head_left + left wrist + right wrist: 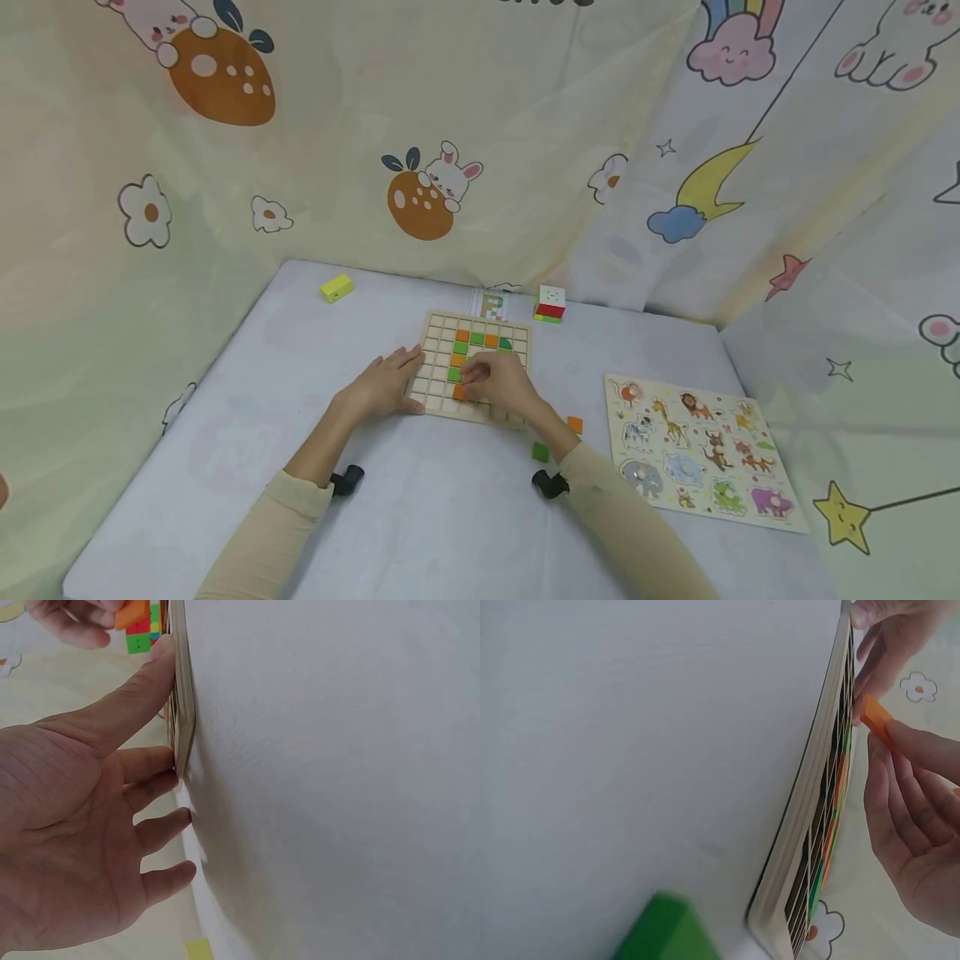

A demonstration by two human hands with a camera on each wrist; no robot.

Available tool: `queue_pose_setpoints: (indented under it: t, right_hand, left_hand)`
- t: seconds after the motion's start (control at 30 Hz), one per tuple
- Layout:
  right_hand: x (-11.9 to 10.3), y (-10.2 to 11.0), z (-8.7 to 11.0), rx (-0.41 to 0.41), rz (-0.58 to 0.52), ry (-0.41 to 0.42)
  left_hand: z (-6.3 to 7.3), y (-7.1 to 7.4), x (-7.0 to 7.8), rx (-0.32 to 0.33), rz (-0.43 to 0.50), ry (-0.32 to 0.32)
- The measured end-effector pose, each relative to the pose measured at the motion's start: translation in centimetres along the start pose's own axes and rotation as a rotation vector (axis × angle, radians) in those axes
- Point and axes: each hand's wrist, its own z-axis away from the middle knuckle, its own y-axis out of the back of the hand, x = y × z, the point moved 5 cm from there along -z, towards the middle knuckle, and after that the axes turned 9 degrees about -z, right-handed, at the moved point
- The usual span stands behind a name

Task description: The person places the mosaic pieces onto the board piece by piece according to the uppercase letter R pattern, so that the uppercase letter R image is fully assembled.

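A wooden grid board (pixel 438 387) lies on the table, with orange and green tiles set in some of its squares. My right hand (pixel 501 383) is over the board's front half and pinches an orange tile (pixel 876 718) between thumb and fingertips. In the right wrist view that tile is held tilted, close over the grid. My left hand (pixel 386 385) rests at the board's left edge, thumb (pixel 154 675) against the side and the other fingers spread. Part of the tile pattern is hidden behind my right hand.
A loose orange tile (pixel 574 425) and a green tile (pixel 540 452) lie near my right forearm. An animal puzzle board (pixel 705 450) is at right. At the back are a pattern card (pixel 493 306), a stacked puzzle cube (pixel 551 302) and a yellow block (pixel 336 288).
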Motion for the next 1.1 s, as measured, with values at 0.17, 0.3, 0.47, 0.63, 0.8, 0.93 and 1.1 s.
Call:
queue_pose_setpoints:
  t: [0.17, 0.3, 0.47, 0.63, 0.8, 0.93, 1.1]
  right_hand:
    - [-0.3, -0.6, -1.0, 0.018, 0.014, 0.014]
    - [0.0, -1.1, -1.6, 0.017, 0.028, -0.004]
    - [0.3, -1.4, -2.0, 0.001, 0.041, -0.027]
    - [0.3, -1.5, -1.9, 0.001, 0.084, -0.007]
    - [0.1, -1.7, -1.5, -0.011, 0.117, 0.011]
    - [-0.2, -1.7, -1.2, -0.015, 0.135, 0.017]
    - [-0.6, -1.1, -0.7, 0.015, 0.144, 0.003]
  left_hand:
    - [-0.1, -0.1, 0.0, 0.002, 0.003, -0.002]
    - [-0.1, -0.1, -0.1, 0.0, 0.006, -0.001]
    - [-0.1, -0.1, 0.0, -0.003, 0.004, -0.009]
    - [-0.3, -0.2, 0.1, -0.006, 0.012, -0.015]
    - [-0.2, -0.1, 0.1, -0.01, 0.007, -0.015]
    - [-0.1, 0.1, 0.1, -0.008, 0.003, -0.013]
    - [-0.2, -0.3, -0.3, -0.008, 0.023, -0.005]
